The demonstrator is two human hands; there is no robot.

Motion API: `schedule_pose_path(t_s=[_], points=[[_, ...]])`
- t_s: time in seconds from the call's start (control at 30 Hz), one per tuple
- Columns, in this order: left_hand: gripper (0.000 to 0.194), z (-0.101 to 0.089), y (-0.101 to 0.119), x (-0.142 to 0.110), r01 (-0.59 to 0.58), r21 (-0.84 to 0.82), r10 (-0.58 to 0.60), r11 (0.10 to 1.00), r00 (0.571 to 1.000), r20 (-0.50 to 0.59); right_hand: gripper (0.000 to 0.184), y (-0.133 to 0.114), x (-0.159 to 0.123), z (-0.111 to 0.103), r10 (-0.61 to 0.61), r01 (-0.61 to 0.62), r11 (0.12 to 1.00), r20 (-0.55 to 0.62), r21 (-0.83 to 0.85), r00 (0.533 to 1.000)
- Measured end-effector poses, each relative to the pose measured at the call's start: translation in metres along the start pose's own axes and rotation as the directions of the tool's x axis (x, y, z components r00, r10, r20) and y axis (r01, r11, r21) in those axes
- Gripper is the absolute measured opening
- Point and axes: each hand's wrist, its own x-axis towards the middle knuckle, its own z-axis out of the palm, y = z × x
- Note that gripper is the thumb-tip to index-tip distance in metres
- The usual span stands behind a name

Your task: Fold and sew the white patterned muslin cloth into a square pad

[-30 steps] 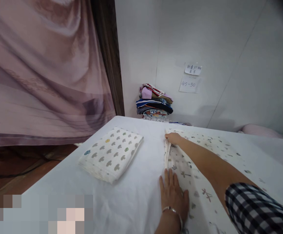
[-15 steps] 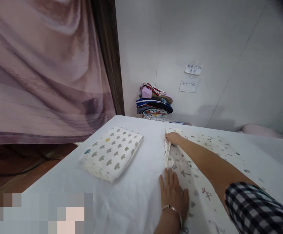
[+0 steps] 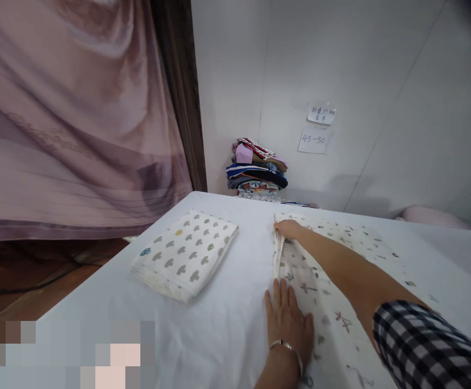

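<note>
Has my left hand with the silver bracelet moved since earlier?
No, the left hand shows no visible shift against the far-left corner of the white table.

The right hand (image 3: 287,229) grips a patterned cloth (image 3: 336,327) near its far corner; the left hand (image 3: 286,324) lies flat along the same edge. A folded cloth (image 3: 187,254) with mushroom-like prints rests apart on the white tabletop (image 3: 214,335).

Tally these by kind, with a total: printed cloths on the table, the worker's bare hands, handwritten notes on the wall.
Printed cloths: 2 (folded cloth, spread cloth)
Bare hands: 2 (left hand, right hand)
Handwritten notes: 2 (upper note, lower note)
Total: 6
</note>
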Motion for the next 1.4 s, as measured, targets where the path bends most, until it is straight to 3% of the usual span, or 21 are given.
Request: schedule_pose_path(t_s=[0.33, 0.57, 0.87, 1.17, 1.4], points=[[0.073, -0.01, 0.004, -0.002, 0.008, 0.002, -0.008, 1.0, 0.999, 0.044, 0.019, -0.005, -0.002, -0.006, 0.043, -0.04, 0.996, -0.033, 0.08, 0.999], [0.073, -0.01, 0.005, -0.003, 0.009, -0.018, -0.008, 1.0, 0.999, 0.039, 0.014, -0.009, 0.0, -0.003, 0.142, -0.131, 0.965, -0.028, 0.227, 0.99], [0.074, -0.007, 0.004, -0.003, 0.013, -0.004, -0.012, 1.0, 1.0, 0.024, 0.028, -0.003, 0.004, -0.002, 0.324, -0.31, 0.873, 0.027, 0.376, 0.946], [0.073, -0.008, 0.004, -0.002, 0.009, -0.006, -0.009, 1.0, 1.0, 0.026, 0.03, -0.016, 0.015, 0.007, 0.393, -0.356, 0.829, 0.005, 0.432, 0.92], [0.073, -0.009, 0.004, -0.002, 0.009, -0.026, -0.008, 1.0, 1.0, 0.027, 0.04, -0.01, 0.009, 0.018, 0.385, -0.289, 0.804, -0.085, 0.52, 0.919]])
